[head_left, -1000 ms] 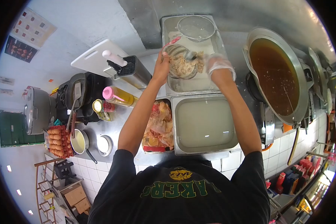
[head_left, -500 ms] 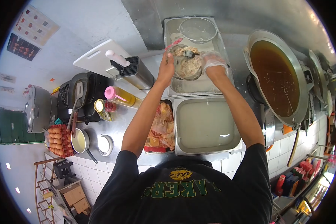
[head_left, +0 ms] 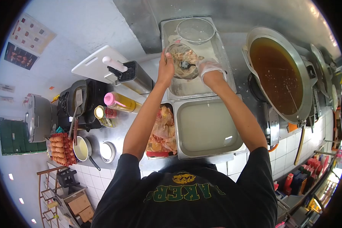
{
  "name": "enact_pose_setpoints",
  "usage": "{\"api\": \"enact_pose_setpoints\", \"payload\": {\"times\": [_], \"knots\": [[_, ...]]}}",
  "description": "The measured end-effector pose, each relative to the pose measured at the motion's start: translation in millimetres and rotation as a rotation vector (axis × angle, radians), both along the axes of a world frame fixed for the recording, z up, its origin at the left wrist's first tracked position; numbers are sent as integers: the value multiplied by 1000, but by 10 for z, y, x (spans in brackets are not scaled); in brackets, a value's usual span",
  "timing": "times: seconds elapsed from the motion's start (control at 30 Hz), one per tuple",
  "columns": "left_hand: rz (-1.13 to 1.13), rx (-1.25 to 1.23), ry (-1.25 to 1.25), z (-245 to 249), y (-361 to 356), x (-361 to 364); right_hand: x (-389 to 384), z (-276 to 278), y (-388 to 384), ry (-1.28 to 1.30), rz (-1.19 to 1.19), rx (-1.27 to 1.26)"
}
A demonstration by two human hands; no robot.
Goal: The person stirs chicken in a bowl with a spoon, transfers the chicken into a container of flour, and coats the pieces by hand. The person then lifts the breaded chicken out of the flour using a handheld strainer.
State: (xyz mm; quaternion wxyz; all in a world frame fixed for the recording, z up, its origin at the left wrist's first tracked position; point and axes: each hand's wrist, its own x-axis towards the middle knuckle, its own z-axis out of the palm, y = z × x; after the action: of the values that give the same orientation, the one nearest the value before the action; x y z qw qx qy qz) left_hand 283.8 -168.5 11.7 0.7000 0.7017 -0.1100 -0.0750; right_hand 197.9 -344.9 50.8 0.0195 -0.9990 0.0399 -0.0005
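1. Work was centred on the bowl (head_left: pixel 174 47) here, tipped over the floury tray (head_left: pixel 186 91), just below the round strainer (head_left: pixel 195 30). Pale, battered-looking pieces (head_left: pixel 192 57) sat inside.
2. And the left hand (head_left: pixel 165 68) had it at the near-left side, thumb by the rim, fingers closed around the outside: a pinch on the wall.
3. Over to the right hand (head_left: pixel 212 72), in its clear, cloudy glove, right at the bowl's other edge! A dark utensil (head_left: pixel 185 65) lay among the pieces beside it; whether the fingers gripped it or a piece, I could not tell.
4. The step in hand, by my reading: working the bowl's contents, stirring or loosening them.
5. So what did the next move call for? A firm left hold against the tilt, I'd judge, and a light right touch, keeping clumps above the floury tray and clear of the liquid-filled pan (head_left: pixel 209 155) close by.
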Motion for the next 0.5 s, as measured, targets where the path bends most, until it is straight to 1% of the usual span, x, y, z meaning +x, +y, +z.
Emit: {"api": "enact_pose_setpoints", "payload": {"times": [0.1, 0.17, 0.2, 0.27, 0.3, 0.37, 0.4, 0.47, 0.5], "knots": [[9, 32, 10, 84, -25, -112, 111, -38, 9, 3, -5, -37], [-71, -26, -39, 172, -20, -208, 139, -69, -18, -58, -79, -76], [-70, -28, -40, 118, -18, -176, 135, -53, -41, -60, -78, -79], [-7, 9, -128, -46, -9, -78, 128, -4, -94, -137, -93, -52], [-3, 8, -130, -29, -2, -79, 160, -27, -151, -139, -90, -54], [46, 26, -73, 18, 23, -118, 246, -117, -315, -123, -212, 16], [50, 25, -69, 21, 40, -122, 235, -99, -376, -120, -208, 15], [74, 23, -67, 39, 70, -104, 204, -75, -495, -72, -347, 32], [71, 22, -65, 13, 77, -77, 166, -39, -496, -71, -351, 31]]}}
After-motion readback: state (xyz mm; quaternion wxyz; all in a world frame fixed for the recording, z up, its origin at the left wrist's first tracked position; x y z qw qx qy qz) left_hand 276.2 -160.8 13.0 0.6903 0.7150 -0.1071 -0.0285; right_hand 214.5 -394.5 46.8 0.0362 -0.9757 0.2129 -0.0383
